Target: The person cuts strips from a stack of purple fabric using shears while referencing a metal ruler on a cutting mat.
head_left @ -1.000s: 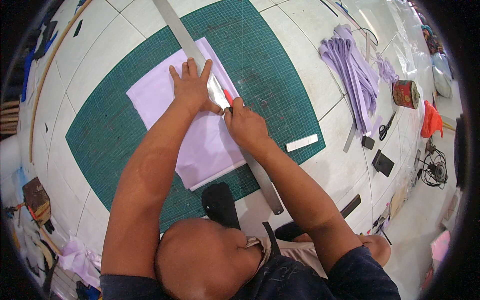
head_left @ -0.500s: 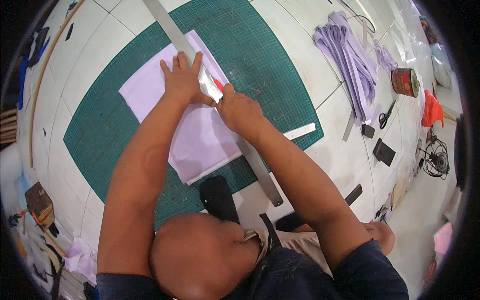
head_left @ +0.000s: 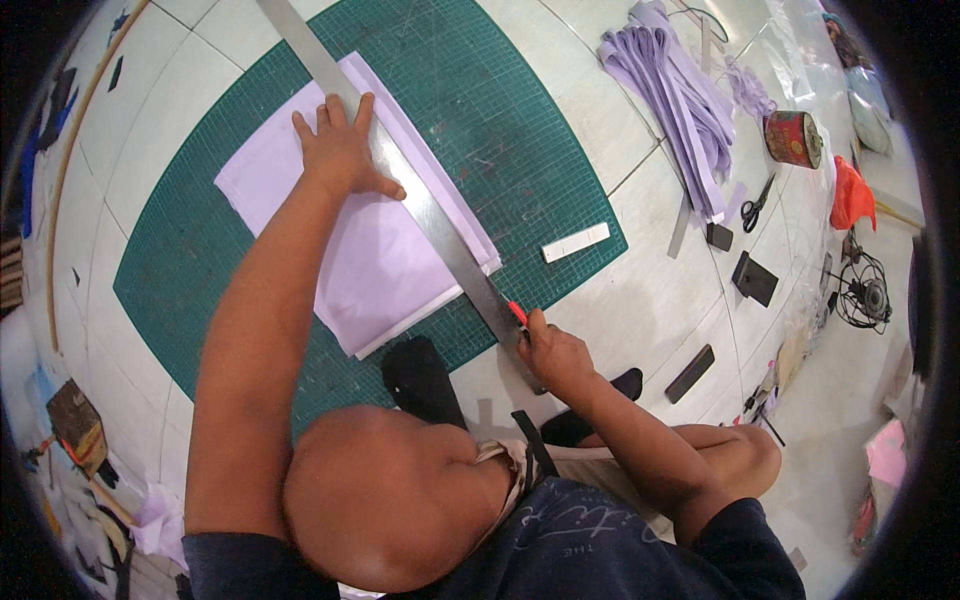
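My left hand (head_left: 340,152) is spread flat, pressing a long steel ruler (head_left: 433,217) onto a folded stack of lilac fabric (head_left: 372,262). The fabric lies on a green cutting mat (head_left: 490,140), with a narrow strip of it showing beyond the ruler's right edge. Closed around a red-handled cutter knife (head_left: 517,314), my right hand (head_left: 558,358) is beside the near end of the ruler, past the fabric's near corner. The knife's thin tip points toward that corner; my fingers hide its rear part.
A white strip (head_left: 576,242) lies on the mat's right side. Farther right on the tiles are a bundle of lilac strips (head_left: 680,100), black scissors (head_left: 757,207), a rusty tin (head_left: 792,138) and dark blocks (head_left: 753,279). My bare knee (head_left: 370,500) and black-socked foot (head_left: 420,375) are near the mat.
My right hand has drawn the knife along the ruler toward me, from beside my left hand to past the fabric's near corner. My left hand remains spread on the ruler.
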